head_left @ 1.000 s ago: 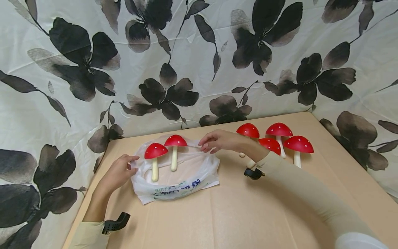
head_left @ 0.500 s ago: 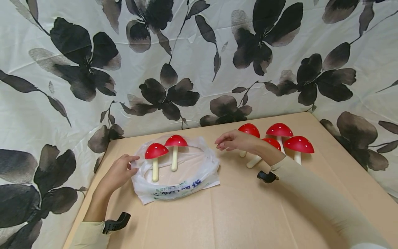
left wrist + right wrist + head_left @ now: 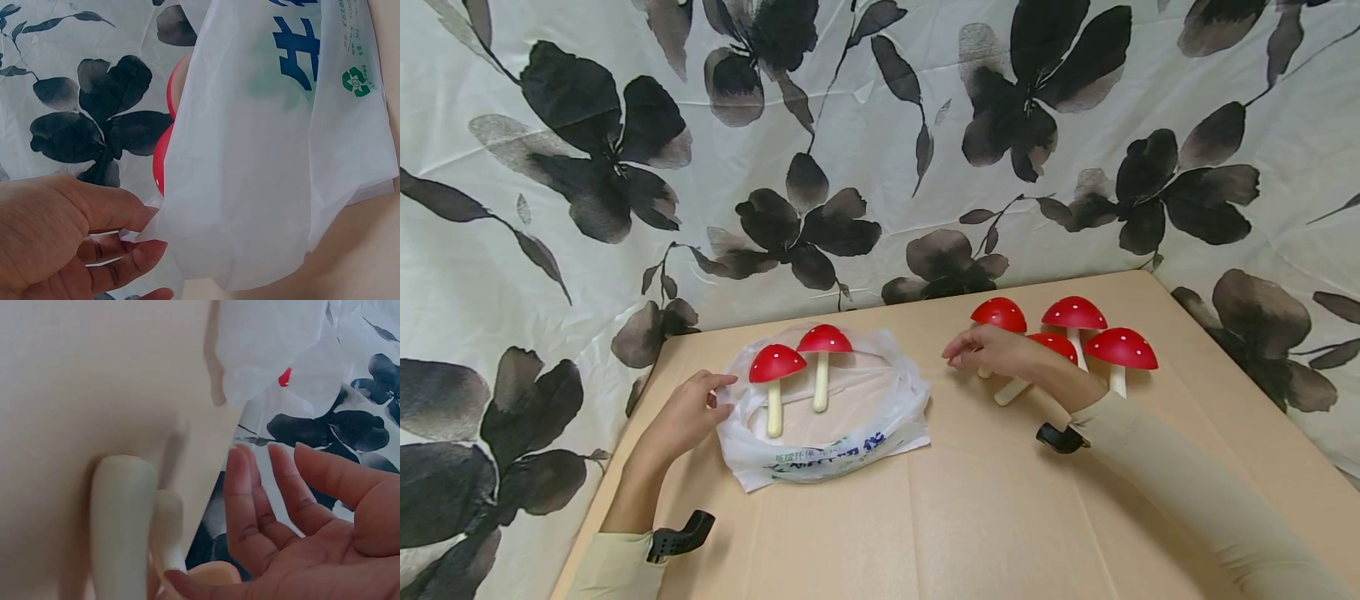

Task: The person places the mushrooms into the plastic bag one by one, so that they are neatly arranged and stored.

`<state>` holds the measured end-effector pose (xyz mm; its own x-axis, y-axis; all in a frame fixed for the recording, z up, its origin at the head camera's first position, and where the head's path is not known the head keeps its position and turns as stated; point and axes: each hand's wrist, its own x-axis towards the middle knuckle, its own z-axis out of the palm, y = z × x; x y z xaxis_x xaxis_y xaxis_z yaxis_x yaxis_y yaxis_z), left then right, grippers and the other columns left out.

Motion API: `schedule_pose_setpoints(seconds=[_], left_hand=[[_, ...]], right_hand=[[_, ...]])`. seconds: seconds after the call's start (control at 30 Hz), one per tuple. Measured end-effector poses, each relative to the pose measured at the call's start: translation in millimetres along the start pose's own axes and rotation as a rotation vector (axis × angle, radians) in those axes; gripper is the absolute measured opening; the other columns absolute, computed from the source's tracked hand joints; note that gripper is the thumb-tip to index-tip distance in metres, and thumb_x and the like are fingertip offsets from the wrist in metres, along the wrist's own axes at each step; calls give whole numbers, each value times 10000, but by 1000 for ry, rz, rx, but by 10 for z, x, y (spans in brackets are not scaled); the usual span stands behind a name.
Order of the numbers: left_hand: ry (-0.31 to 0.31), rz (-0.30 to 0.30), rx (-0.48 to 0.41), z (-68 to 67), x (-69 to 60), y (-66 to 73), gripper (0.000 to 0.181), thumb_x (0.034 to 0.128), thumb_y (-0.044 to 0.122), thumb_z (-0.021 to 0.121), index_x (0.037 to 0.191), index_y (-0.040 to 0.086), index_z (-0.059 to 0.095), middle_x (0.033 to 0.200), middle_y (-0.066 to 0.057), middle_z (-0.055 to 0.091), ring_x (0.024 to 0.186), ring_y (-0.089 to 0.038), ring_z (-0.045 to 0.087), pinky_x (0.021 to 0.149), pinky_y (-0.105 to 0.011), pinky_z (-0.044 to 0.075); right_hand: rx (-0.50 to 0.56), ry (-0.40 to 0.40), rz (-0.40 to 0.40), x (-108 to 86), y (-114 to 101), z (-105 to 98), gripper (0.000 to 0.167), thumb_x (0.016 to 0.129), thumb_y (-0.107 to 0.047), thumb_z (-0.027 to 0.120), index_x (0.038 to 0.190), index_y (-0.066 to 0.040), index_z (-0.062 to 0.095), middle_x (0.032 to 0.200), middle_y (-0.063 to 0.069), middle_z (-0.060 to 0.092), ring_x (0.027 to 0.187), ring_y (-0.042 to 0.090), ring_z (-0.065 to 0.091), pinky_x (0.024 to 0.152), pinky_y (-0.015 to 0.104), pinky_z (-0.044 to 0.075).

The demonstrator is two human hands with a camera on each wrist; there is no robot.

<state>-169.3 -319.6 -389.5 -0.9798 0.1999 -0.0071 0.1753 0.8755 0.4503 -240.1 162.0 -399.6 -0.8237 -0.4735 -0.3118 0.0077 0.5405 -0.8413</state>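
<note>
In the head view a white plastic bag [image 3: 850, 458] lies on the table with its mouth spread wide. Two toy mushrooms with red, white-dotted caps, a nearer one [image 3: 777, 365] and a farther one [image 3: 824, 340], lie at its opening. My left hand [image 3: 681, 417] pinches the bag's left edge between thumb and fingers, plain in the left wrist view. My right hand [image 3: 1000, 350], fingers loosely bent and holding nothing, hovers by a red-capped mushroom [image 3: 998, 312], partly hiding it. In the right wrist view a fingertip overlaps a pale stem [image 3: 167, 525]; contact is unclear.
More red mushrooms lie at the right: one partly behind my right wrist [image 3: 1060, 343], one at the back [image 3: 1073, 312] and one farther right [image 3: 1122, 348]. A flower-patterned cloth [image 3: 865, 125] hangs behind the light brown tabletop [image 3: 880, 533].
My right hand has left the bag's right rim and moved right, to the mushrooms. The left hand and the bag have stayed in place.
</note>
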Motion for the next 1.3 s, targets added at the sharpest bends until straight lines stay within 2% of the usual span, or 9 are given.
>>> schedule_pose_setpoints(seconds=[0.2, 0.4, 0.53, 0.7, 0.87, 1.07, 1.17, 1.3], left_hand=[[10, 26, 0, 17, -1, -17, 412, 856, -27, 705, 1255, -110, 637, 971, -155, 598, 798, -227, 538, 625, -264, 450], [19, 54, -3, 32, 0, -22, 406, 845, -40, 712, 1236, -123, 640, 936, -140, 591, 769, -209, 528, 621, -267, 432], [14, 49, -6, 36, -3, -12, 406, 847, -41, 713, 1237, -123, 639, 939, -138, 590, 773, -209, 527, 617, -263, 432], [11, 44, -4, 38, -6, -4, 405, 849, -40, 714, 1239, -122, 638, 950, -142, 592, 782, -213, 529, 615, -260, 436], [17, 48, -5, 42, -11, -14, 405, 849, -40, 716, 1238, -120, 640, 944, -142, 593, 777, -210, 530, 616, -260, 435], [12, 41, -2, 41, -6, -22, 406, 851, -35, 713, 1242, -117, 640, 955, -149, 596, 783, -217, 534, 615, -258, 442], [11, 43, 1, 33, 2, -29, 404, 853, -32, 710, 1242, -117, 638, 959, -152, 596, 785, -221, 534, 615, -253, 445], [14, 50, -2, 28, 11, -33, 401, 854, -34, 709, 1240, -115, 639, 945, -144, 586, 781, -219, 526, 613, -256, 437]], right_hand=[[-30, 17, 40, 39, 47, 28, 344, 982, -181, 647, 1304, -60, 643, 1268, 137, 651, 1165, 333, 556, 947, 476, 521], [-33, 70, 102, 128, 103, 54, 337, 984, -167, 643, 1301, -54, 647, 1266, 145, 656, 1124, 306, 570, 921, 427, 518], [-57, 94, 68, 179, 150, 93, 301, 972, -101, 653, 1259, -12, 668, 1218, 154, 683, 1076, 296, 616, 905, 381, 540], [-54, 112, -7, 188, 160, 130, 278, 964, -42, 643, 1232, 26, 669, 1222, 169, 665, 1075, 296, 623, 920, 384, 556], [-48, 163, -13, 183, 147, 140, 287, 953, -19, 651, 1237, 17, 667, 1211, 167, 629, 1082, 307, 596, 903, 409, 564], [-90, 248, 14, 169, 173, 152, 282, 915, 38, 656, 1196, 17, 669, 1066, 163, 641, 925, 276, 571, 761, 364, 570], [-100, 265, 48, 166, 189, 163, 267, 906, 3, 692, 1171, -13, 667, 1000, 128, 600, 849, 248, 542, 667, 308, 538], [-146, 285, 73, 167, 190, 181, 287, 901, -42, 719, 1180, -25, 649, 975, 126, 573, 780, 237, 545, 606, 270, 503]])
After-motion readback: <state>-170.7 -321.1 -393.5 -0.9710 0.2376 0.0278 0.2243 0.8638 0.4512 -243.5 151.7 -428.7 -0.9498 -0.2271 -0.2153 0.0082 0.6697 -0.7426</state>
